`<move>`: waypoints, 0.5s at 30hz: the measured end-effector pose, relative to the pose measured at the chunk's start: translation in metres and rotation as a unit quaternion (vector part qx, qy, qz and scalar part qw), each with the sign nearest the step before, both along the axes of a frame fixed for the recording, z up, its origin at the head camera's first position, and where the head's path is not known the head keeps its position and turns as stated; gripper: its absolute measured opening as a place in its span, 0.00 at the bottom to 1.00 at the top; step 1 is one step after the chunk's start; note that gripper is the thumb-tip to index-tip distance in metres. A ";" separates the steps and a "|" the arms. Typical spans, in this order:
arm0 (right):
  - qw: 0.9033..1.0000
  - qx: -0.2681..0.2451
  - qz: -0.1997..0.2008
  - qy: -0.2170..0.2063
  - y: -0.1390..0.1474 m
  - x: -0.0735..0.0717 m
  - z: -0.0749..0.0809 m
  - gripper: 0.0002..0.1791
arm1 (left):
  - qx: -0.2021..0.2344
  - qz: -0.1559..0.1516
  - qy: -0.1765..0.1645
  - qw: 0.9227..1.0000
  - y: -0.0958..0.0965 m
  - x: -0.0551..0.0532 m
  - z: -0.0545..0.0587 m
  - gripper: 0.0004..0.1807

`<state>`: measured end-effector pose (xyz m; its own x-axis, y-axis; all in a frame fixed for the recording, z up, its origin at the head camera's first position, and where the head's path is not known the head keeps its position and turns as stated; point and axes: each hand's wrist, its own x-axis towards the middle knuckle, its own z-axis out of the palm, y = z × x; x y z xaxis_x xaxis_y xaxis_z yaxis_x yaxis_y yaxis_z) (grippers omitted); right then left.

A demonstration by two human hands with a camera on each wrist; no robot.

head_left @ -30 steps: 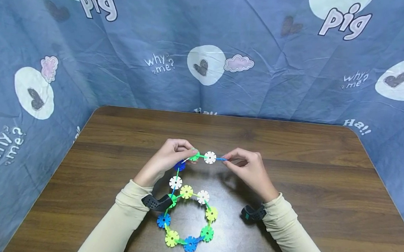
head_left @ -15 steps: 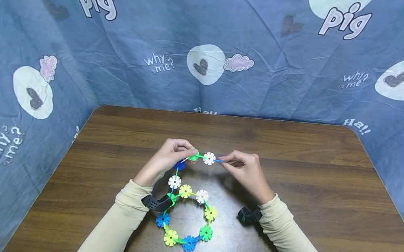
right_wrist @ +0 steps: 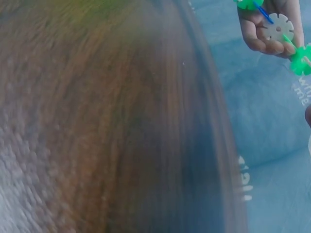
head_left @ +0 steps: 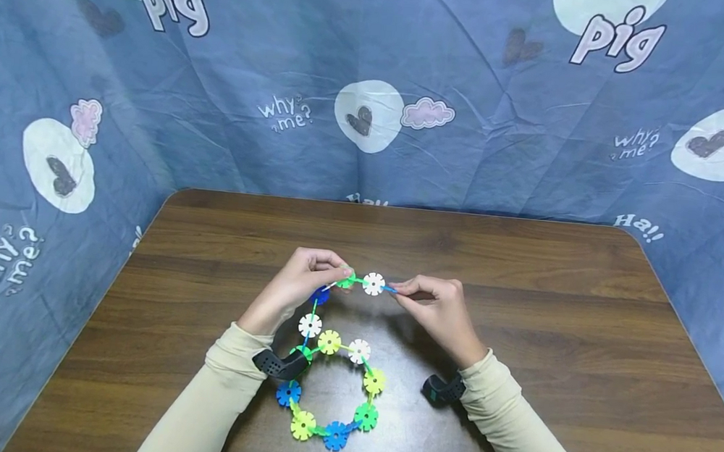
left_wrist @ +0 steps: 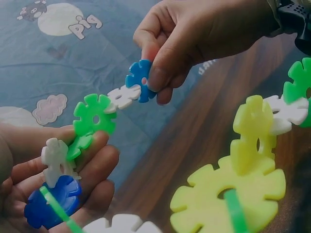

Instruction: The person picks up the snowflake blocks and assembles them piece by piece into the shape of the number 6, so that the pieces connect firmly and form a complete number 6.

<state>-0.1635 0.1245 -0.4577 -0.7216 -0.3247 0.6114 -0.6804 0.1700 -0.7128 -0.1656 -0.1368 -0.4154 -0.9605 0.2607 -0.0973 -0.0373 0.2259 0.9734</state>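
Observation:
Notched, flower-shaped plastic discs are slotted together into a chain. My left hand [head_left: 294, 281] pinches a green disc [head_left: 347, 278] between thumb and fingers, above the table. Joined to its right is a white disc [head_left: 374, 284], and a blue disc [left_wrist: 139, 80] beyond that is held at its edge by my right hand [head_left: 442, 310]. A dark blue disc [head_left: 320, 295] hangs just under the left hand. From there another white disc [head_left: 309, 325] links down to a ring of yellow, green, white and blue discs, including a yellow disc [head_left: 303, 425]. The left wristband covers part of the ring's left side.
Under the chain is a brown wooden table [head_left: 557, 310] with rounded far corners. A blue printed cloth [head_left: 446, 169] hangs behind it and at both sides. Each wrist wears a black band, such as the right wristband [head_left: 443, 391].
My right hand has shifted slightly left and toward me, still pinching the blue disc. The ring has slid a little left. My left hand has barely moved.

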 end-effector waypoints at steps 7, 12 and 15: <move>1.000 -0.001 0.012 0.007 0.002 -0.001 0.000 0.03 | 0.022 -0.004 -0.006 1.000 0.002 0.000 -0.003 0.12; 1.000 0.000 0.030 0.004 0.003 -0.001 0.002 0.06 | 0.029 0.000 -0.009 1.000 0.003 0.000 -0.003 0.13; 0.999 0.007 0.033 0.006 0.004 -0.001 0.003 0.08 | 0.036 -0.006 -0.013 0.999 0.003 0.000 -0.003 0.13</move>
